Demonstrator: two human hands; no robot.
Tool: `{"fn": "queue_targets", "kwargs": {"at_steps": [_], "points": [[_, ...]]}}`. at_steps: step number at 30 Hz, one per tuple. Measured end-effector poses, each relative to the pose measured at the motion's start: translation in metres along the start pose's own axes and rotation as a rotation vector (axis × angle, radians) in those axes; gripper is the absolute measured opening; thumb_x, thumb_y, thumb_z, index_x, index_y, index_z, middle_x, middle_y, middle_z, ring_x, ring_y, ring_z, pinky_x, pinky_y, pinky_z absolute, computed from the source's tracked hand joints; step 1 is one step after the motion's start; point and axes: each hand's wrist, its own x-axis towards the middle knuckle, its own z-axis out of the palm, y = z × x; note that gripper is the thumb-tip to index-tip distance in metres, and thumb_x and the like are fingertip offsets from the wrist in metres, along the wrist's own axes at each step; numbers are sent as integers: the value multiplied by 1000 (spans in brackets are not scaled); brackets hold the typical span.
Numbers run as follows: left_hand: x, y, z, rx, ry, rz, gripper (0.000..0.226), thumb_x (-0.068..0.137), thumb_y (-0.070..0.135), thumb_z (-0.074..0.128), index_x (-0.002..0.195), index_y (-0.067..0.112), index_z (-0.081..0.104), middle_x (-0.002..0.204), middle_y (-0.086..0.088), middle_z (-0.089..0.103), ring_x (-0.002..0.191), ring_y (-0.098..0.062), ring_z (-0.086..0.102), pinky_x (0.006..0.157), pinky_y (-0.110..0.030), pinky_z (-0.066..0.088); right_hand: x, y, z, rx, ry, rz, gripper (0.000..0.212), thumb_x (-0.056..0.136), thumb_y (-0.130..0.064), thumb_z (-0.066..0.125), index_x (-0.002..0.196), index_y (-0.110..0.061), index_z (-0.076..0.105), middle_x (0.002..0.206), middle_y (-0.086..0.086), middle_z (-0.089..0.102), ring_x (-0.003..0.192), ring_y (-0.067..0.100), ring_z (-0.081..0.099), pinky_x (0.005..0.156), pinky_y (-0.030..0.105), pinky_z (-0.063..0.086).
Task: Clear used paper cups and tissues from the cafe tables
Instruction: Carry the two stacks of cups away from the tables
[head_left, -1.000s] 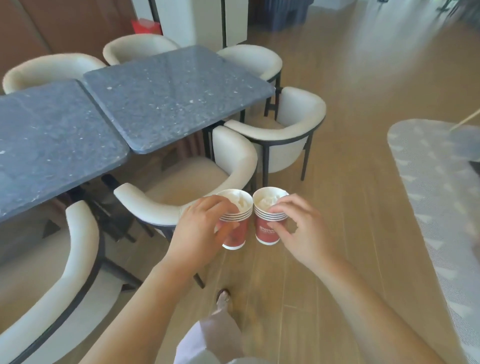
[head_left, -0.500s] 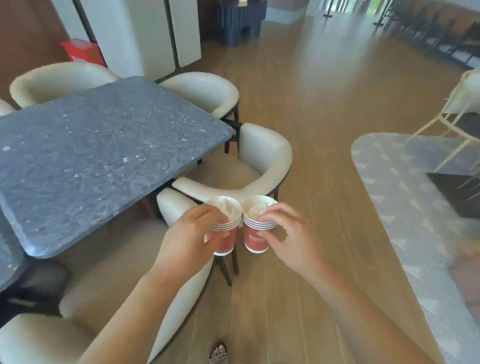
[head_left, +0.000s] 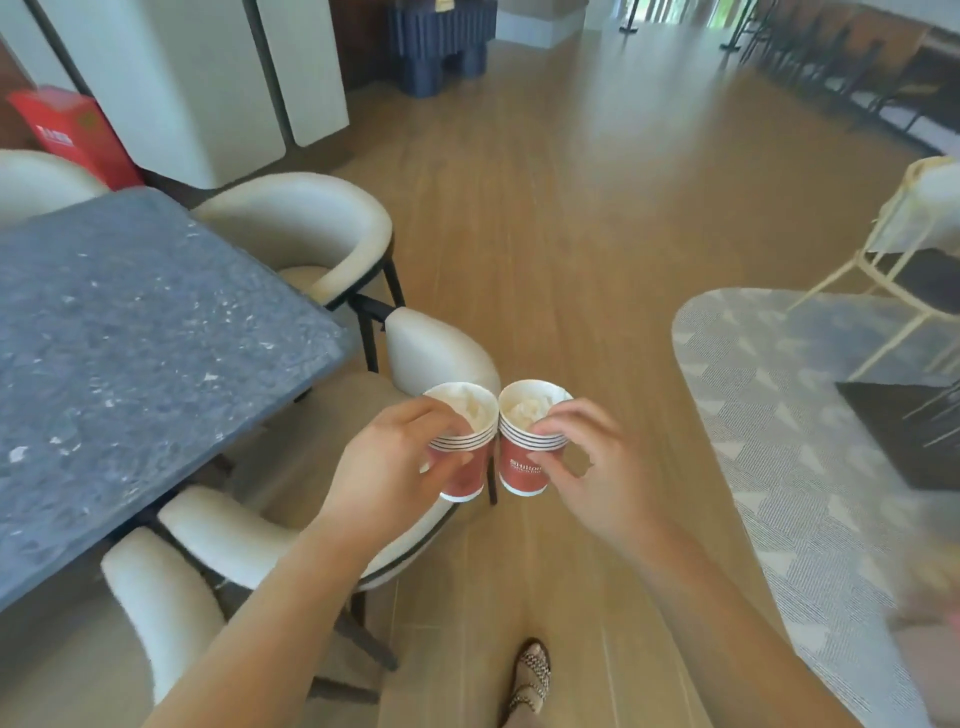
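Observation:
I hold two stacks of red paper cups side by side in front of me, above the floor. My left hand (head_left: 387, 467) grips the left cup stack (head_left: 467, 467), fingers curled round its side. My right hand (head_left: 592, 467) pinches the right cup stack (head_left: 522, 467) near its rims with thumb and fingers. Crumpled white tissue (head_left: 524, 410) fills the top cup of the right stack, and more tissue (head_left: 470, 408) fills the left one. The two stacks touch at their rims.
A dark grey stone table (head_left: 130, 364) stands at the left with cream armchairs (head_left: 311, 234) around it. A patterned grey rug (head_left: 805, 467) lies at the right. Wooden floor (head_left: 571, 234) stretches ahead. A red box (head_left: 72, 135) sits at the far left. My sandalled foot (head_left: 530, 675) shows below.
The view has moved along the tables to the right and forward; the second table is out of sight. Both hands keep the cup stacks together in the same grip.

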Motion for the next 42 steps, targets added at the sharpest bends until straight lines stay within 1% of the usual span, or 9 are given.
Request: {"fn": "queue_targets", "kwargs": {"at_steps": [5, 9, 14, 18, 23, 27, 29, 36, 42], "points": [[103, 15, 65, -3, -10, -33, 23, 72, 15, 77, 90, 22, 65, 96, 10, 65, 84, -15, 60, 63, -30, 52, 76, 91, -36, -8, -5, -12, 23, 70, 1, 75, 86, -13, 67, 92, -6, 59, 87, 14, 57, 74, 22, 44], [175, 18, 104, -17, -36, -43, 23, 72, 17, 77, 90, 24, 64, 93, 12, 64, 80, -9, 57, 58, -26, 49, 124, 146, -56, 0, -19, 5, 23, 72, -6, 73, 88, -20, 65, 92, -12, 56, 89, 8, 54, 75, 16, 40], [266, 2, 149, -49, -73, -56, 21, 74, 18, 76, 93, 22, 66, 97, 10, 65, 87, -16, 62, 64, -35, 54, 197, 215, -63, -34, -22, 5, 24, 70, -4, 73, 89, -17, 66, 92, -8, 59, 89, 13, 57, 75, 28, 46], [354, -28, 186, -30, -46, -22, 21, 73, 17, 77, 91, 20, 67, 95, 7, 66, 89, -20, 63, 63, -36, 55, 275, 273, -58, -109, -40, 21, 22, 72, -5, 74, 89, -17, 67, 95, -3, 61, 89, 13, 58, 72, 27, 47], [479, -74, 215, -7, 11, 17, 20, 71, 15, 77, 89, 17, 68, 90, 5, 67, 84, -21, 64, 58, -35, 55, 401, 333, -47, -168, -66, 31, 20, 71, -4, 75, 87, -15, 69, 97, -1, 62, 90, 10, 54, 74, 6, 33], [573, -104, 225, 24, 20, 16, 24, 67, 9, 80, 87, 16, 69, 85, 4, 67, 76, -23, 65, 52, -33, 53, 496, 373, -39, -168, -79, 12, 19, 72, -6, 75, 87, -17, 69, 98, -3, 61, 90, 13, 58, 74, 15, 38], [614, -117, 230, 35, 11, 15, 23, 67, 9, 79, 87, 15, 69, 84, 4, 67, 75, -23, 65, 52, -33, 53, 537, 394, -33, -171, -71, 4, 20, 72, -7, 76, 87, -18, 69, 98, -4, 61, 91, 11, 56, 73, 14, 38], [766, -171, 272, 64, -11, 25, 23, 70, 12, 78, 90, 16, 70, 87, 3, 68, 79, -24, 64, 62, -25, 47, 666, 495, -8, -98, -41, -15, 20, 73, -12, 77, 87, -22, 67, 97, -8, 57, 89, 9, 54, 75, 17, 40], [926, -221, 323, 99, 41, 34, 24, 67, 9, 80, 88, 13, 70, 87, 1, 68, 82, -24, 64, 68, -28, 49, 817, 598, 8, -40, -31, -40, 19, 73, -11, 76, 87, -21, 68, 98, -10, 54, 92, 14, 56, 75, 22, 43]]}}
